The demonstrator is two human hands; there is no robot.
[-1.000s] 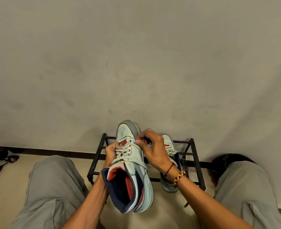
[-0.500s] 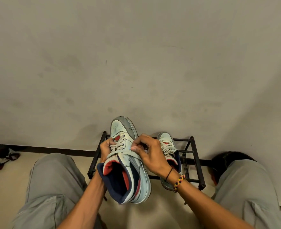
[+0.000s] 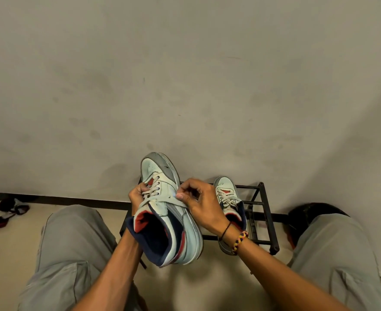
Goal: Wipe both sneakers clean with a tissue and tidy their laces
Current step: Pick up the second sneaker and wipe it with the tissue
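Note:
A white high-top sneaker [image 3: 162, 198] with grey toe, navy collar and red lining is held up between my knees, toe pointing at the wall. My left hand [image 3: 138, 196] grips its left side beside the laces. My right hand [image 3: 198, 203] pinches the white strap or lace end across the tongue, thumb and forefinger together. The second sneaker [image 3: 226, 196] stands on the black metal shoe rack [image 3: 261, 221], partly hidden behind my right hand and wrist. No tissue is visible.
A plain grey wall fills the upper view, with a dark skirting strip at its foot. My knees in grey trousers [image 3: 72, 243] flank the rack. Dark sandals [image 3: 7, 212] lie on the floor at far left. A dark object [image 3: 308, 212] sits behind my right knee.
The held sneaker has shifted slightly left and up with both hands on it. My right hand's pinch has moved from the upper laces down to the strap across the tongue.

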